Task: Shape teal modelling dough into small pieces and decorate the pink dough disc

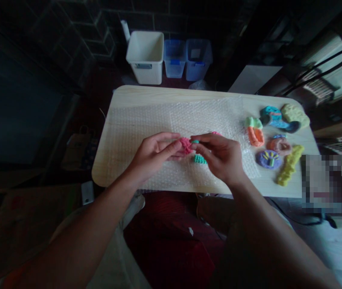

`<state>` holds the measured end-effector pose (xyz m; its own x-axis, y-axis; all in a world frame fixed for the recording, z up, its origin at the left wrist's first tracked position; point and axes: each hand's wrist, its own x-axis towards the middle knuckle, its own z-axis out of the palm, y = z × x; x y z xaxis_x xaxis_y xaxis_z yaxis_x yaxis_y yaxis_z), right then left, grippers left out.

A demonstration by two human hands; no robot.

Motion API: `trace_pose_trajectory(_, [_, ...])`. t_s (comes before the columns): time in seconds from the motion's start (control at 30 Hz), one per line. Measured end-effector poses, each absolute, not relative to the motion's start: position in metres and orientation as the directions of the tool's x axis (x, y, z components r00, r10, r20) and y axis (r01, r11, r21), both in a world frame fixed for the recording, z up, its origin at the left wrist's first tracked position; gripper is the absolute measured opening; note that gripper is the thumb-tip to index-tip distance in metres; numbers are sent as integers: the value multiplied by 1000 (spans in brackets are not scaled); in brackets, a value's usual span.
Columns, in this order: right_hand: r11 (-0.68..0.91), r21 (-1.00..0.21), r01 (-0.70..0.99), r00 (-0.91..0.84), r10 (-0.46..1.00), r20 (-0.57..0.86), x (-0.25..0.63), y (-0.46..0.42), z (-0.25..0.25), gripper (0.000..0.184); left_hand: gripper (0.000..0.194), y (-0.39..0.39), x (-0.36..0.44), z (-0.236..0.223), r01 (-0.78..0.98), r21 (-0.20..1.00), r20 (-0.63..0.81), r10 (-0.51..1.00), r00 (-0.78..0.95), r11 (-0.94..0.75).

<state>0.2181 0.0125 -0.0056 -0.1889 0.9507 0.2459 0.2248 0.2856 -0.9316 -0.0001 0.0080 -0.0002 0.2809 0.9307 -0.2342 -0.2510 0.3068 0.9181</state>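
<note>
Between thumb and fingers, my left hand grips a small pink crocheted piece above the table's middle. My right hand is closed in a pinch on a small teal bit at the pink piece's right edge. Whether that bit is joined to the pink piece, I cannot tell. Under my hands lies a green crocheted piece on bubble wrap. Behind my right fingers another pink bit shows, mostly hidden.
Soft colourful pieces fill the table's right end: an orange and green one, a blue one, a purple round and a yellow strip. Beyond the wooden table stand a white bin and two blue bins.
</note>
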Motion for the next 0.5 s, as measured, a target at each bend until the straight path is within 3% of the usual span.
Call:
trace_pose_trajectory(0.13, [145, -989, 16, 53, 988, 145, 237, 28, -11, 32, 32, 13, -6, 3, -255, 936, -216, 968, 131, 243])
trace_pose_trajectory(0.27, [113, -992, -49, 38, 993, 112, 249, 39, -13, 33, 21, 16, -11, 4, -259, 943, -207, 978, 31, 207])
trace_pose_trajectory(0.5, [59, -992, -107, -15, 998, 61, 250, 40, -15, 33, 18, 15, -11, 2, -231, 952, -198, 980, 35, 201])
